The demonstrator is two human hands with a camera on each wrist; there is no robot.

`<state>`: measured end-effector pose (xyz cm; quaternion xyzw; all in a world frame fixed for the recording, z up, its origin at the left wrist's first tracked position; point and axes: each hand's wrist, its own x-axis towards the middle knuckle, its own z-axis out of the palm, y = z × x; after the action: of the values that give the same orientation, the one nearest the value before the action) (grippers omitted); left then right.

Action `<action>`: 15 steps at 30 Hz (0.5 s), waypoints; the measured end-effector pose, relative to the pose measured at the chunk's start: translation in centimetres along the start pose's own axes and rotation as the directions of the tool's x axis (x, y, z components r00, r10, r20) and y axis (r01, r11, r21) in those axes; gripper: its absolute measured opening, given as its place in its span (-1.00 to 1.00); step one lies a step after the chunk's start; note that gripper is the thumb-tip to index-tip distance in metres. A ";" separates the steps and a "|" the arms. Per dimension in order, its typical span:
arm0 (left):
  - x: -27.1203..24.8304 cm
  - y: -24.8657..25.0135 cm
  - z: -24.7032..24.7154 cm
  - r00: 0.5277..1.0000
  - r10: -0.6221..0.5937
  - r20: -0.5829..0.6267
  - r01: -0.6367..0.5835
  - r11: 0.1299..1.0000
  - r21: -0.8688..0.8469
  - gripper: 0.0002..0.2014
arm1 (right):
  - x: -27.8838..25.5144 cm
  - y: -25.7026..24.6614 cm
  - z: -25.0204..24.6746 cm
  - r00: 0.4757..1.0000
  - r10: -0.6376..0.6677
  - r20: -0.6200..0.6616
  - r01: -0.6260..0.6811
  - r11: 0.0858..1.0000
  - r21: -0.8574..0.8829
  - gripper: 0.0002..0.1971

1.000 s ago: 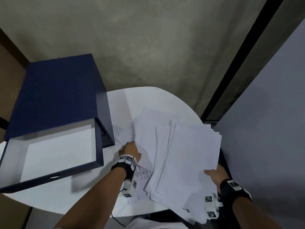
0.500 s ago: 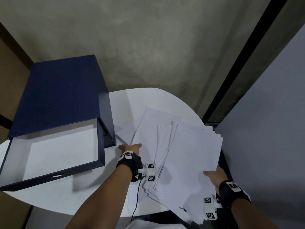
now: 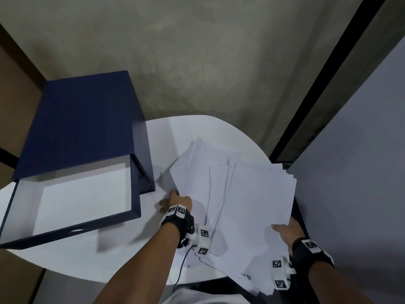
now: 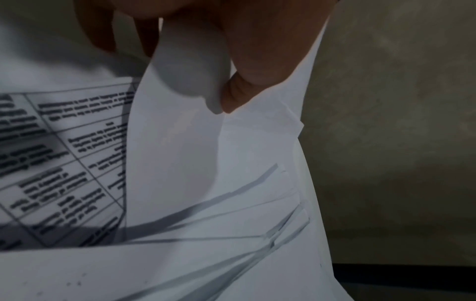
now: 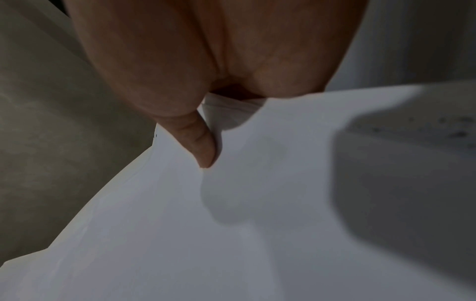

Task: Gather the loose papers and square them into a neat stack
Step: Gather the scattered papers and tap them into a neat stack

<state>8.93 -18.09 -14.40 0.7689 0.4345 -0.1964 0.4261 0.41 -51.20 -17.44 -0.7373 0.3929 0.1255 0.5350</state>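
**Fanned sheets could slip off the table edge**

An open blue box (image 3: 72,163) sits at the left of the white table (image 3: 105,257), clear of the work; it poses little risk unless a swept sheet catches its corner.

The left hand (image 3: 176,202) grips the left edge of the papers (image 3: 247,207), thumb on top and fingers curled under a few sheets; the wrist view shows one sheet bowing up over a printed page (image 4: 59,163); pinching only the upper sheets, it may leave the lower ones behind, or crease the bowed one if it pulls hard.

The papers lie fanned across the right half of the table, edges staggered, the near corner hanging past the rim; pushed sideways unevenly, the fan may spread further rather than close.

The right hand (image 3: 287,233) holds the right edge, thumb pressed on the top sheet; the overhanging bottom sheets look unsupported, so if this grip loosens they may slide to the floor.
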 end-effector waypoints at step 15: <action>-6.4 5.4 -5.5 0.737 0.645 -0.202 -0.626 0.764 0.155 -0.79 | -1.7 -1.3 0.2 0.998 -0.023 0.050 0.029 0.993 -0.116 -0.55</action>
<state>9.62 -18.18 -4.39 0.9047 0.1867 0.0401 0.3809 0.30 -50.15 -15.60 -0.7690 0.3622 0.1592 0.5021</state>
